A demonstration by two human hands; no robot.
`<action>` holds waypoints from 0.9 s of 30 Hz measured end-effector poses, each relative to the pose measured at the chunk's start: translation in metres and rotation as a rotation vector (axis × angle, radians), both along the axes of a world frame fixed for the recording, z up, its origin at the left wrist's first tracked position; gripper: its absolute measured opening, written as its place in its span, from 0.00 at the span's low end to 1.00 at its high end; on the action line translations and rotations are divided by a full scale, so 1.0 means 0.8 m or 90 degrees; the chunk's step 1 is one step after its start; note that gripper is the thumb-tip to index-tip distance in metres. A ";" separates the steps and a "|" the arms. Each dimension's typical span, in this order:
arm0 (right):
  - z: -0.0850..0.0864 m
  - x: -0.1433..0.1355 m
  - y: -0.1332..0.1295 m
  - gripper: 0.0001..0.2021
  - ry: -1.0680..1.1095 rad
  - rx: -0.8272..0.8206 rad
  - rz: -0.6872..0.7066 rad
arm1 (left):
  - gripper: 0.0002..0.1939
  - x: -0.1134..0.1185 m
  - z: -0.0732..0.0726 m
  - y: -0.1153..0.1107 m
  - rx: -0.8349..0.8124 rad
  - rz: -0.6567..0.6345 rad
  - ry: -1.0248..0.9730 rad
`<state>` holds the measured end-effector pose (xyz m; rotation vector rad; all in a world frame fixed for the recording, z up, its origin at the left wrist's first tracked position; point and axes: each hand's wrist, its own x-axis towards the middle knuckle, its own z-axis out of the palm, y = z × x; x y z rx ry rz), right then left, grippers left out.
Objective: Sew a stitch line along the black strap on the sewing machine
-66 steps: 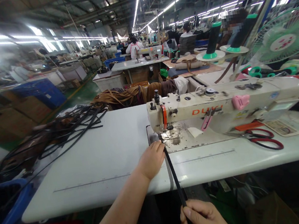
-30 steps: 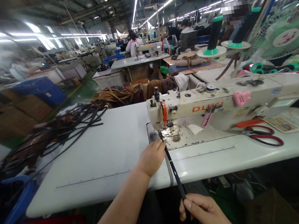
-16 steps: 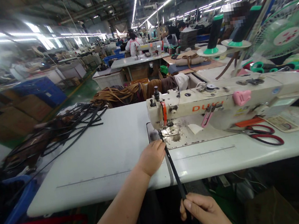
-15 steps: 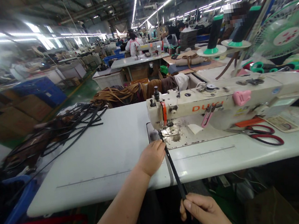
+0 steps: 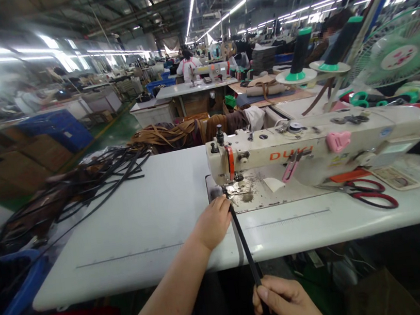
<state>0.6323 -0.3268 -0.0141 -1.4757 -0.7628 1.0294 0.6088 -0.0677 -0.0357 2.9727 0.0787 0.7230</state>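
A narrow black strap [image 5: 244, 241] runs from the needle area of the white sewing machine [image 5: 264, 152] down over the table's front edge. My left hand [image 5: 214, 222] lies close to the presser foot, its fingers closed on the strap's far end. Below the table edge my right hand [image 5: 282, 296] pinches the same strap between thumb and fingers. The strap looks taut between both hands. Its tip at the needle is hidden behind my left fingers.
Red-handled scissors [image 5: 373, 193] lie on the table [image 5: 142, 208] to the right. Black straps [image 5: 119, 175] trail over its left side, near a blue basket [image 5: 25, 288]. Thread cones [image 5: 299, 56] and a green fan [image 5: 401, 55] stand at the right. A co-worker [image 5: 188, 65] sits further back.
The whole view has shifted slightly. Both hands keep their hold on the strap, with hardly any visible movement along it.
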 end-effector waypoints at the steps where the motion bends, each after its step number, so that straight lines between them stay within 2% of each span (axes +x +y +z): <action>1: 0.000 0.000 0.000 0.27 0.004 0.003 0.002 | 0.13 0.000 0.000 0.000 0.002 0.000 -0.001; 7: -0.004 0.000 -0.002 0.25 -0.026 0.021 -0.008 | 0.09 -0.005 0.003 0.000 0.058 -0.028 -0.024; 13: -0.007 0.004 0.005 0.24 -0.054 0.021 -0.045 | 0.09 -0.006 0.005 0.000 0.068 -0.030 -0.018; 16: -0.008 0.005 0.011 0.22 -0.014 0.016 -0.074 | 0.08 -0.005 0.007 -0.001 0.080 -0.037 -0.021; 20: -0.012 0.003 0.015 0.25 0.087 0.011 -0.076 | 0.08 -0.005 0.007 -0.003 0.072 -0.028 -0.019; 27: -0.009 0.004 0.009 0.26 0.069 -0.004 -0.044 | 0.08 -0.005 0.007 -0.001 0.073 -0.039 -0.021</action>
